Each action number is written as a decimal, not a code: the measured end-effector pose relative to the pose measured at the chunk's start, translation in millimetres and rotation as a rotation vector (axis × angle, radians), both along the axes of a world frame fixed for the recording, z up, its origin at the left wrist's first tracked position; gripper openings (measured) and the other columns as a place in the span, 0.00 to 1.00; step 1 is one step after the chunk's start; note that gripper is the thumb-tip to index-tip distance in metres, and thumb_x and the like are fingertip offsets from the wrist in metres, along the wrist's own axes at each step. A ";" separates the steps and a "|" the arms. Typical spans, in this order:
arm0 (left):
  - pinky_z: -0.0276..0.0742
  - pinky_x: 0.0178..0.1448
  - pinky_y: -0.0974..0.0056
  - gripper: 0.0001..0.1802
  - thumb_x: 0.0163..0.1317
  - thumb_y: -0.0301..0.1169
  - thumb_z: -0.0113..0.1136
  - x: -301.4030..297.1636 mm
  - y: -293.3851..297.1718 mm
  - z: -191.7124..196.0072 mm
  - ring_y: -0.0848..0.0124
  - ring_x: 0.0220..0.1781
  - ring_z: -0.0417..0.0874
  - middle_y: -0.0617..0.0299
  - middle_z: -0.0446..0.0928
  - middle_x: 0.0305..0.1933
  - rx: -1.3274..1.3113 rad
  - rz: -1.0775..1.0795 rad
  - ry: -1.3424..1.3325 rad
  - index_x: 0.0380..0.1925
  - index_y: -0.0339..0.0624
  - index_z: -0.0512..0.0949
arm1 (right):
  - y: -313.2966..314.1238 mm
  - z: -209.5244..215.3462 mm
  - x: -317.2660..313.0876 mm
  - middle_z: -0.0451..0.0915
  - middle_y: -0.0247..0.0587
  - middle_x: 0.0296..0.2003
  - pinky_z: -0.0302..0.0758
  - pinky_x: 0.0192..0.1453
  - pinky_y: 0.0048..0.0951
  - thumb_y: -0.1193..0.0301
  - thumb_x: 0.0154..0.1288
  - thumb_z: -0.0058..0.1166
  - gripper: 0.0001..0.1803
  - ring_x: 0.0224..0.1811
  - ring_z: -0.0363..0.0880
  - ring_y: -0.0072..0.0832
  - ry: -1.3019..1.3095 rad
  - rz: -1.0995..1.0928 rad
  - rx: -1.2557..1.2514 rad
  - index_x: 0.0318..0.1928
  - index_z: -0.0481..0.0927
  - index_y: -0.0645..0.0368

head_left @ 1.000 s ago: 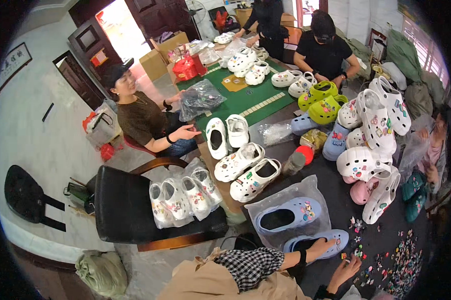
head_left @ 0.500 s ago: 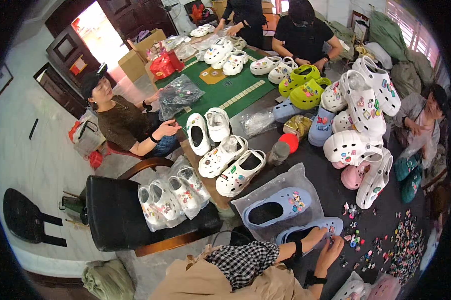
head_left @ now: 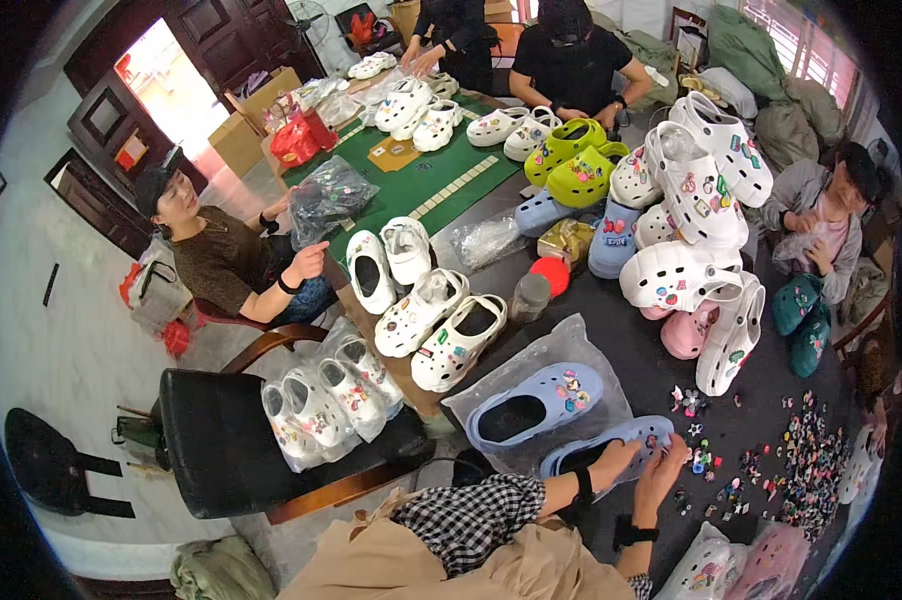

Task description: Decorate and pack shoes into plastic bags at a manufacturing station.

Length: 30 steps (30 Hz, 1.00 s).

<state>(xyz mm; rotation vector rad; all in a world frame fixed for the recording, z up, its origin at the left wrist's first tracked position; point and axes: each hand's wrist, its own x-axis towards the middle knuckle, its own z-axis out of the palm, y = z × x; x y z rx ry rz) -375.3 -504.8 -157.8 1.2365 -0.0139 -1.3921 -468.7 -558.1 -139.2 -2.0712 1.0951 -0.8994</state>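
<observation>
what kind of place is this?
Likely a small home workshop where clogs get decorated. Several people sit around a dark table piled with white clogs, loose small charms are scattered on it, and both hands work on a blue clog at the near edge.

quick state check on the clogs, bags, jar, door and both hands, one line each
light blue foam clog, nearer one: lying at the table edge, both hands on its toe
left hand: on that clog
right hand: fingertips at its charms
second light blue clog: on a clear plastic bag, charms fitted
lime green clogs: stacked
red-lidded jar: lid off, beside it
dark wooden door: open
</observation>
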 end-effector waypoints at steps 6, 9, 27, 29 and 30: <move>0.70 0.41 0.65 0.16 0.64 0.37 0.47 2.5 5.7 13.3 0.73 0.39 0.75 0.61 0.76 0.36 -0.044 0.099 0.043 0.40 0.34 0.76 | 15.5 1.1 18.5 0.72 0.48 0.51 0.65 0.56 0.42 0.79 0.64 0.47 0.19 0.50 0.69 0.43 0.239 0.057 -0.279 0.56 0.74 0.62; 0.68 0.41 0.66 0.19 0.63 0.38 0.50 6.3 7.5 15.1 0.74 0.38 0.71 0.59 0.74 0.39 -0.081 0.019 0.062 0.42 0.31 0.75 | 16.4 1.8 13.0 0.72 0.48 0.49 0.67 0.53 0.40 0.80 0.63 0.48 0.16 0.49 0.69 0.43 0.175 0.058 -0.230 0.53 0.75 0.63; 0.74 0.44 0.65 0.26 0.63 0.43 0.56 -4.4 7.9 6.2 0.72 0.42 0.77 0.56 0.78 0.44 -0.084 0.058 0.126 0.47 0.27 0.72 | -15.8 -36.6 -44.5 0.69 0.50 0.39 0.69 0.50 0.39 0.82 0.61 0.47 0.06 0.45 0.70 0.45 0.236 -0.370 -0.088 0.38 0.69 0.64; 0.74 0.45 0.65 0.27 0.64 0.45 0.56 -0.4 7.6 11.3 0.72 0.44 0.78 0.56 0.78 0.45 -0.065 -0.020 0.097 0.49 0.28 0.72 | -25.4 -49.5 -79.8 0.71 0.50 0.44 0.66 0.55 0.43 0.84 0.57 0.47 0.10 0.50 0.69 0.47 0.433 -0.431 -0.223 0.41 0.71 0.64; 0.74 0.47 0.65 0.29 0.64 0.46 0.56 -0.5 11.5 16.0 0.72 0.45 0.78 0.57 0.78 0.46 -0.050 -0.074 0.050 0.51 0.29 0.71 | -23.2 -39.2 -86.3 0.72 0.50 0.46 0.64 0.58 0.45 0.84 0.56 0.47 0.12 0.52 0.69 0.48 0.457 -0.417 -0.294 0.42 0.72 0.64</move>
